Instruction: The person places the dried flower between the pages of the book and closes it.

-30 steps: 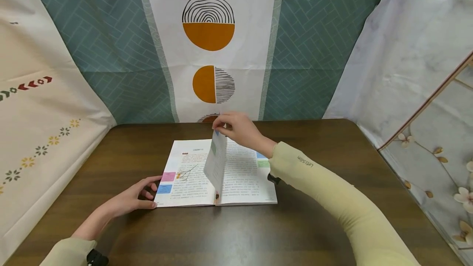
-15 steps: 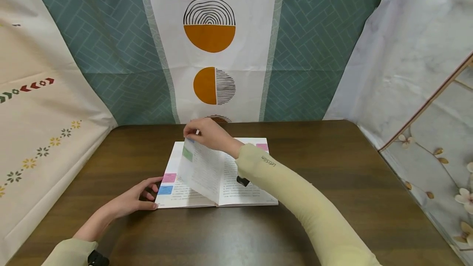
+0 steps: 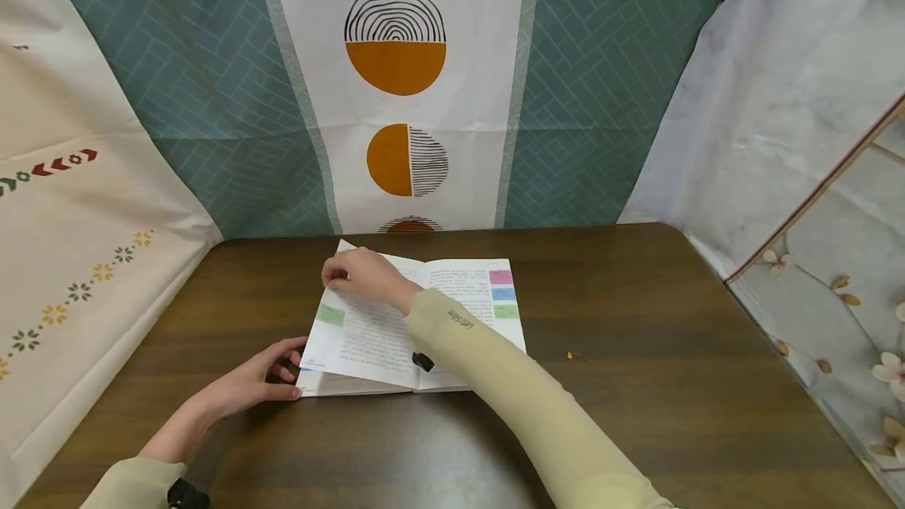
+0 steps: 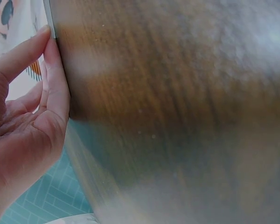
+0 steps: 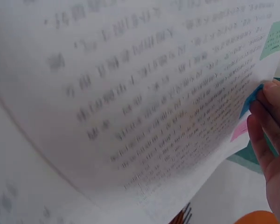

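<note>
An open book with printed pages lies on the table. Its right page carries pink, blue and green blocks by the outer edge. My right hand pinches the outer edge of a lifted page, which slants over the book's left half; its green block shows. Close up in the right wrist view, the right hand has thumb and fingertips at a blue block on that edge, between green and pink ones. At the book's lower left corner, my left hand touches the edge with thumb and fingers; these also show in the left wrist view.
The brown table surrounds the book. A small yellow-orange fleck lies on it right of the book. Patterned cloths hang behind and at both sides. A black band circles the left wrist.
My right hand has carried the page from the middle leftward and down, covering the flower sprig on the left page. The left hand stays put. The yellow-orange fleck now shows beside the sleeve.
</note>
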The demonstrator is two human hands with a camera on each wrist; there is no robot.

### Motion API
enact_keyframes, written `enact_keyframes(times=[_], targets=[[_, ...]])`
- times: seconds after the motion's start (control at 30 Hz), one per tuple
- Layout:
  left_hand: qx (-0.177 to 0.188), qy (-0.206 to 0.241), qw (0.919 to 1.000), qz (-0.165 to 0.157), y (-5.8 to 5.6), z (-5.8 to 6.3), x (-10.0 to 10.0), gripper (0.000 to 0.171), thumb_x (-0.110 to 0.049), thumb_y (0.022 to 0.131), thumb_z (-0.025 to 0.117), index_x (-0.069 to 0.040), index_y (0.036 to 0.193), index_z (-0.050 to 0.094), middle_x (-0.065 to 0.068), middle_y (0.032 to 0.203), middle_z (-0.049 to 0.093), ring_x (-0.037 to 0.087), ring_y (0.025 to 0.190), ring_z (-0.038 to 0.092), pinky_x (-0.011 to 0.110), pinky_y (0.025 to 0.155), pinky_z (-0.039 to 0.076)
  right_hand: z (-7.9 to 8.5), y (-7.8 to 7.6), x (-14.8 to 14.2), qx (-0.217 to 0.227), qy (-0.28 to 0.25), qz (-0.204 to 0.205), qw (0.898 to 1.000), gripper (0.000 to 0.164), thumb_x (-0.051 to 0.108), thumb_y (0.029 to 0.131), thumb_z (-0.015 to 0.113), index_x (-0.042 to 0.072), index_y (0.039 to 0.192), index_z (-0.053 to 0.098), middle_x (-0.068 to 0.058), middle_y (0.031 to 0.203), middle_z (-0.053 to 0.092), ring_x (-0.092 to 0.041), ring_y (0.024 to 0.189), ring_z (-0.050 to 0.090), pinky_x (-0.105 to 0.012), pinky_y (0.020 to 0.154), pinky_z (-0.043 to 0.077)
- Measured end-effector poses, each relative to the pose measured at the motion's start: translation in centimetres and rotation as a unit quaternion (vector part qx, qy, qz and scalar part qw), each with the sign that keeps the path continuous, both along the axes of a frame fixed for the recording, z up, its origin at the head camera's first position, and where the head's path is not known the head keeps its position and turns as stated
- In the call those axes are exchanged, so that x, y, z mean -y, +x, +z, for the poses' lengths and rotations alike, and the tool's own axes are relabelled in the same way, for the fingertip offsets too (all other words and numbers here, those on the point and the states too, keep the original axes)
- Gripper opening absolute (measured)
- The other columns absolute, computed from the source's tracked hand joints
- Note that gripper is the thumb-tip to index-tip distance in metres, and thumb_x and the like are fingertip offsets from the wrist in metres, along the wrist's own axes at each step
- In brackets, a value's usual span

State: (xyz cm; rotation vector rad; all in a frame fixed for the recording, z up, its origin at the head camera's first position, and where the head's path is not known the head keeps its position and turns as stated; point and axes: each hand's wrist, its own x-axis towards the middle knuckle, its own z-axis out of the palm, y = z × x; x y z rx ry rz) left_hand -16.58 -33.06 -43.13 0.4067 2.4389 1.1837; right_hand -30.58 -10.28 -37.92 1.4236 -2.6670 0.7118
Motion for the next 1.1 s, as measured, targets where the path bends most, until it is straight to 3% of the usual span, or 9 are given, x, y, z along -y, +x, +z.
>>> enact_keyframes(times=[0.13,0.5,0.8,1.1], targets=[[0.000,0.003,1.0000,-0.004,-0.1,0.0,-0.1,0.082,-0.018,0.088,0.074,0.008,0.149,0.025,0.017,0.120,0.042,0.014,0.099,0.053,0.020,0.079,0.048,-1.1,0.0,0.5,0.007,0.016,-0.004,1.000,0.008,0.026,0.098,0.061,0.022,0.098,0.068,0.010,0.096,0.064,-0.004,0.086,0.053,-0.014,0.080,0.041],[0.001,0.004,1.0000,0.000,-0.1,0.0,0.0,0.084,-0.017,0.085,0.076,0.004,0.150,0.027,0.019,0.119,0.042,0.016,0.098,0.053,0.021,0.079,0.048,-3.5,-0.3,2.1,-0.023,0.070,-0.009,0.997,0.008,0.027,0.098,0.062,0.025,0.096,0.070,0.013,0.094,0.065,-0.003,0.084,0.054,-0.016,0.078,0.042],[-0.001,0.011,0.9999,-0.001,-0.1,-0.2,0.0,0.085,-0.016,0.085,0.076,0.004,0.151,0.026,0.020,0.120,0.041,0.025,0.102,0.052,0.021,0.079,0.049,-3.9,-0.1,2.7,-0.035,0.104,-0.021,0.994,0.010,0.026,0.098,0.062,0.026,0.098,0.072,0.013,0.092,0.065,-0.003,0.080,0.052,-0.016,0.073,0.041],[-0.006,-0.003,1.0000,0.006,-0.1,-0.1,0.0,0.084,-0.016,0.085,0.077,0.004,0.150,0.028,0.019,0.118,0.042,0.026,0.103,0.053,0.022,0.078,0.049,-4.0,-0.1,3.3,-0.028,0.134,-0.023,0.990,0.009,0.025,0.097,0.063,0.026,0.098,0.073,0.013,0.092,0.066,-0.004,0.081,0.053,-0.018,0.074,0.043]])
